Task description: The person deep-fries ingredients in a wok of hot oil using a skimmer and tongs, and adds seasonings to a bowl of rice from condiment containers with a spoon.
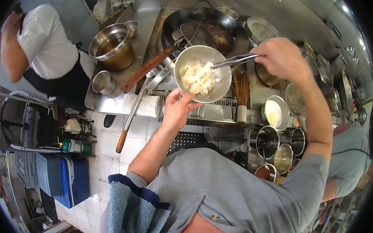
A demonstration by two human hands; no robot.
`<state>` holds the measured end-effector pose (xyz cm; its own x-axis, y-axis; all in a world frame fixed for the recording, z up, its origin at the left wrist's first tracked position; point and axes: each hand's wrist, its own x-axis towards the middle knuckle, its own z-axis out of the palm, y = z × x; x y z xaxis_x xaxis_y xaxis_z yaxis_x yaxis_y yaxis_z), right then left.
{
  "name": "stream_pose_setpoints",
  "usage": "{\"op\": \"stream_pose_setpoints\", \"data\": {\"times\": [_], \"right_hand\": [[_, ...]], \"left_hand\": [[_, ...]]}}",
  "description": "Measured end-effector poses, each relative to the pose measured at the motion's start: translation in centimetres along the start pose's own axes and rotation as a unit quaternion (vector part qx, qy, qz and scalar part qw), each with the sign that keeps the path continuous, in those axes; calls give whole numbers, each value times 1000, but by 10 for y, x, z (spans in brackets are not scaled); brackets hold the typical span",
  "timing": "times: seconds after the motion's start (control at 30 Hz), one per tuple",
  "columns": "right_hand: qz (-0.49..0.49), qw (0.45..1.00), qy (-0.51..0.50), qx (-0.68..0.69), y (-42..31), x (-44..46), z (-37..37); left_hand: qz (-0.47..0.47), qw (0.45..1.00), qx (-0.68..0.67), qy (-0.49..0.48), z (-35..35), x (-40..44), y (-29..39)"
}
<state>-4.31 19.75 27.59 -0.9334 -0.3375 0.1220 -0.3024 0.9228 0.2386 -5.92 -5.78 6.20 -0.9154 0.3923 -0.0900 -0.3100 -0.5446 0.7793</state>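
A metal bowl (220, 84) of pale, chunky food pieces (197, 78) is held up by my left hand (178, 109), whose fingers and thumb grip its near rim. My right hand (282, 58) is closed around the end of metal tongs (237, 60), and their tips reach in over the bowl, at the food. Behind the bowl sits a large dark wok (173, 24) with brownish residue or liquid inside. A round strainer (196, 34) with a wooden handle (149, 69) rests across the wok's near edge.
On the left counter stand a large pot (114, 48) and a small metal cup (104, 83). A bamboo brush (241, 94) is right of the bowl, near a white-filled container (275, 113) and several sauce pots. One person (45, 44) stands far left, another (348, 156) at right.
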Motion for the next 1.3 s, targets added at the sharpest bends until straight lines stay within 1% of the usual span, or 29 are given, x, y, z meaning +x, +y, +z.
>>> {"op": "stream_pose_setpoints", "data": {"times": [0.07, 0.13, 0.17, 0.2, 0.27, 0.33, 0.4, 0.47, 0.53, 0.57, 0.63, 0.67, 0.73, 0.83, 0.87, 0.93, 1.0, 1.03, 1.07, 1.1, 1.13, 1.17, 1.2, 1.27, 1.3], "right_hand": [[5, 999, 47, -4, 24, -1, -24], [43, 996, 79, 8, 54, 4, -45], [135, 990, 25, 45, 61, 11, -58], [122, 991, 49, 32, 76, 18, -55], [96, 991, 96, 4, 109, 33, -37], [131, 991, -2, -14, 110, 58, -19], [187, 979, -73, -42, 122, 96, 38], [208, 969, -113, -74, 103, 126, 79], [233, 968, -89, -37, 106, 157, 142], [263, 962, -75, -12, 106, 166, 148], [321, 944, -55, 42, 100, 176, 155], [330, 942, -42, 51, 107, 179, 153], [343, 936, -19, 76, 119, 172, 122], [181, 962, 55, 195, 143, 128, 74], [140, 958, 21, 248, 146, 115, 53], [136, 936, -11, 325, 92, 68, 6], [104, 941, -40, 320, 49, 35, 3], [92, 943, -54, 315, 29, 21, -1], [60, 958, -68, 270, 5, 10, -3], [13, 974, -61, 219, -10, 1, 7], [51, 982, -81, 162, -34, -4, 9], [11, 993, -1, 115, -41, -12, 30], [10, 997, -3, 74, -51, -14, 37], [26, 998, -62, 2, -55, -12, 29], [36, 998, -43, 11, -50, -16, 23]], "left_hand": [[3, 1000, -5, 27, 6, 8, -2], [3, 999, -11, 46, 11, 16, -4], [1, 999, -13, 50, 9, 19, -8], [-1, 998, -16, 54, 7, 22, -10], [-11, 998, -19, 55, 7, 21, -11], [-15, 998, -21, 56, 8, 12, -10], [-21, 998, -10, 66, 10, 1, -8], [-22, 997, -2, 71, 3, -7, -14], [-34, 996, -4, 82, -2, -15, -17], [-36, 996, -9, 86, -2, -19, -16], [-35, 996, -14, 81, -9, -30, -15], [-35, 995, -14, 88, -12, -34, -13], [-38, 994, -18, 105, -14, -43, -6], [-32, 995, -10, 98, -30, -45, -1], [-29, 995, -11, 95, -36, -43, -1], [-29, 996, -3, 83, -39, -36, 5], [-29, 998, 7, 52, -36, -29, 12], [-26, 999, 12, 32, -33, -27, 14], [-24, 1000, 15, 11, -28, -25, 15], [-26, 999, 19, 7, -19, -25, 18], [-30, 999, 19, -13, -16, -24, 17], [-32, 999, 18, -32, -13, -24, 17], [-34, 998, 16, -49, -11, -23, 15], [-54, 997, 9, -59, -7, -19, 10], [-63, 996, 6, -60, -7, -17, 8]]}}
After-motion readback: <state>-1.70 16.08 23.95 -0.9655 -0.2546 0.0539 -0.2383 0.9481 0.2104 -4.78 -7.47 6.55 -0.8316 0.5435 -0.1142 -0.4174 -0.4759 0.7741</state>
